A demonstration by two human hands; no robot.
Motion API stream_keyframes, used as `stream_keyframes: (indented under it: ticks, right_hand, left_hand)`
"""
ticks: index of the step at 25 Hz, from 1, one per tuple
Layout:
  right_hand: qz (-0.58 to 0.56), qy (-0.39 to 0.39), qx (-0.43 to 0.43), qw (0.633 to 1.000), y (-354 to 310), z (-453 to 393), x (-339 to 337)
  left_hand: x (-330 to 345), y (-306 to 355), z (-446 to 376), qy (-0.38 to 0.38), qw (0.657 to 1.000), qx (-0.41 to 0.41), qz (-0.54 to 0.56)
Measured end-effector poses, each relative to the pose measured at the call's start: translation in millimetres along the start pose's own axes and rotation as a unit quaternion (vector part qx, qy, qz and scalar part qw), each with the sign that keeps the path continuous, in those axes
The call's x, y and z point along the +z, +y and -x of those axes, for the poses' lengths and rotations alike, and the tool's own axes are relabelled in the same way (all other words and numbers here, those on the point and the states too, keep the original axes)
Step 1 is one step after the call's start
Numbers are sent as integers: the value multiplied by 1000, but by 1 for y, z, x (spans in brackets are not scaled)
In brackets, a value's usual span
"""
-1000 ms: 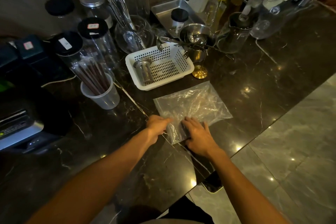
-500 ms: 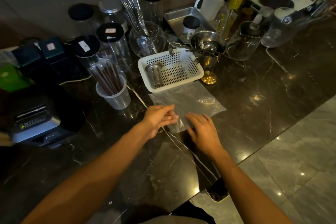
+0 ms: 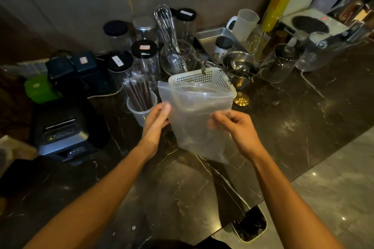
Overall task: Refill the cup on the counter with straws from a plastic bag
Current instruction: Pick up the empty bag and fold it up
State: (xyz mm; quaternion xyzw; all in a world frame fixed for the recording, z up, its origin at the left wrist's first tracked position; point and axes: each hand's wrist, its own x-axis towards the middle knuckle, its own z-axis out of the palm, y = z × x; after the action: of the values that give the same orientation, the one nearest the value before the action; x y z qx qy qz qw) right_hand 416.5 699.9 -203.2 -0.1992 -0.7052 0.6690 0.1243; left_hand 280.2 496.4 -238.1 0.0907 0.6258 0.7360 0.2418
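Observation:
A clear plastic bag (image 3: pixel 197 113) hangs upright above the dark marble counter (image 3: pixel 182 198), its mouth at the top slightly parted; I see no straws inside it. My left hand (image 3: pixel 156 116) pinches its left edge and my right hand (image 3: pixel 232 124) pinches its right edge. A translucent cup (image 3: pixel 141 110) stands on the counter just left of the bag, holding several dark wrapped straws (image 3: pixel 138 93) that lean to the left.
Behind the bag sits a white perforated basket (image 3: pixel 202 78). Lidded glass jars (image 3: pixel 144 56), a whisk in a glass bowl (image 3: pixel 178 56), metal cups and a glass pitcher (image 3: pixel 279 62) crowd the back. A black machine (image 3: pixel 64 129) stands at the left. The counter's front edge runs at the right.
The bag lay flat on the counter under both hands; now both hands have lifted it upright in the air. The camera has moved closer and tilted up.

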Motion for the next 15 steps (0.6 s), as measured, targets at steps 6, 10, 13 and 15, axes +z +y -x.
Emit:
stream_keyframes:
  ticks: [6,10,13,15]
  right_hand:
    - [-63,-65,41,995,-5,-12,36]
    - [-37,-66,61,995,-3,-25,71]
    - [-6,-101,50,994,1,-35,100]
    - [-17,-142,57,988,5,-39,120]
  left_hand:
    - [-32,20,23,57,997,25,-44]
    - [-69,23,43,101,991,34,-81]
    - [-93,26,58,145,986,29,-71]
    - [-105,30,69,182,980,34,-72]
